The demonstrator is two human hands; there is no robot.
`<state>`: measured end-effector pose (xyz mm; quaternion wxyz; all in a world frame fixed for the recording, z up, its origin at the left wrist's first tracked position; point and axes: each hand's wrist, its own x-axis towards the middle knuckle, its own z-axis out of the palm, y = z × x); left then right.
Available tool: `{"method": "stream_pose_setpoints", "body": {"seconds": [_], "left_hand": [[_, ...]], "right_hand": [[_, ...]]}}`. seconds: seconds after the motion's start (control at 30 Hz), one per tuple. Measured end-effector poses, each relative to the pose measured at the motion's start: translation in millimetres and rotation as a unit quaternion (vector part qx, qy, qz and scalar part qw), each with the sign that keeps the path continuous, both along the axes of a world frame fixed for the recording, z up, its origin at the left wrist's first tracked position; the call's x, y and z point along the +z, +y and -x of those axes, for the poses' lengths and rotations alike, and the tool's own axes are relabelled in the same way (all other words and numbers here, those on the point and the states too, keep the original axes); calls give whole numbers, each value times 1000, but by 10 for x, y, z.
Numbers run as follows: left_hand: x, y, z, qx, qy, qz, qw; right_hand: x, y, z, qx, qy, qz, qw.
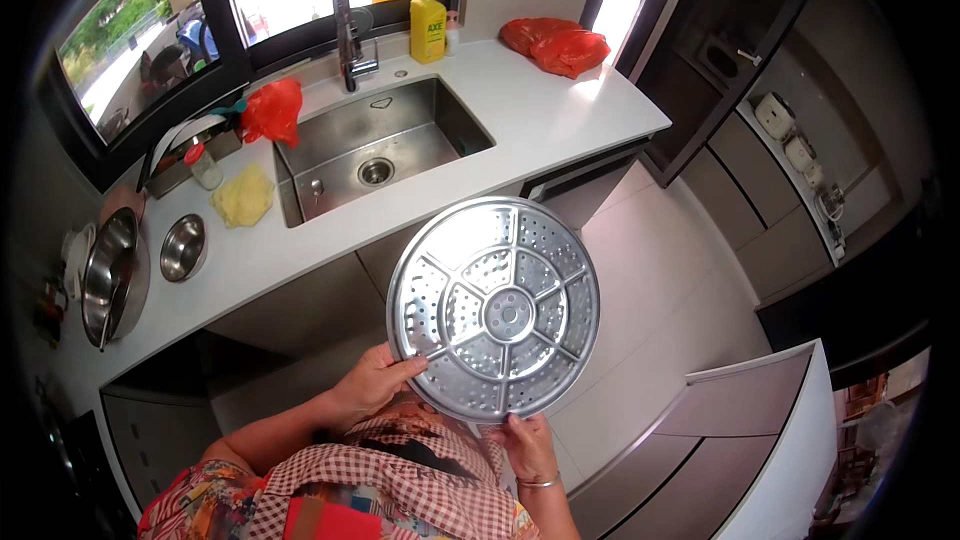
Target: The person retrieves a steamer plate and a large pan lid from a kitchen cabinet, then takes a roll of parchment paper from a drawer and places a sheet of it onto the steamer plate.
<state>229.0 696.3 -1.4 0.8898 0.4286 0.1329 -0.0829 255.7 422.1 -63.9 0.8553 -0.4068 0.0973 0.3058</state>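
Note:
A round, perforated metal steamer plate (508, 315) is held in front of my body, its face turned up towards me. My left hand (375, 384) grips its lower left rim, thumb on top. At the bottom rim my right hand (526, 444) pinches the edge; a bangle circles that wrist. The plate is beyond the counter's front edge, over the floor. Behind it, a stainless steel sink (382, 142) is set in the white countertop (585, 120), with a faucet (346, 30) at its back. Small water drops show on the plate.
Left of the sink are a yellow cloth (244, 196), a red-lidded jar (204, 167), a small metal bowl (183, 247), a large metal basin (116, 277) and a red plastic bag (272, 111). A yellow soap bottle (427, 26) and red bags (555, 46) stand behind and right.

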Motion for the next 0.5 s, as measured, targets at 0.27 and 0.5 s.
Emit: {"method": "stream_pose_setpoints", "body": {"seconds": [0.27,0.5], "left_hand": [[502,367,-1110,91,-143,-370,914],[695,565,-2808,192,-473,-691,512]], "right_hand": [[-393,-660,-587,-61,92,137,984],[-160,-707,-1215,-104,113,155,976]]}}
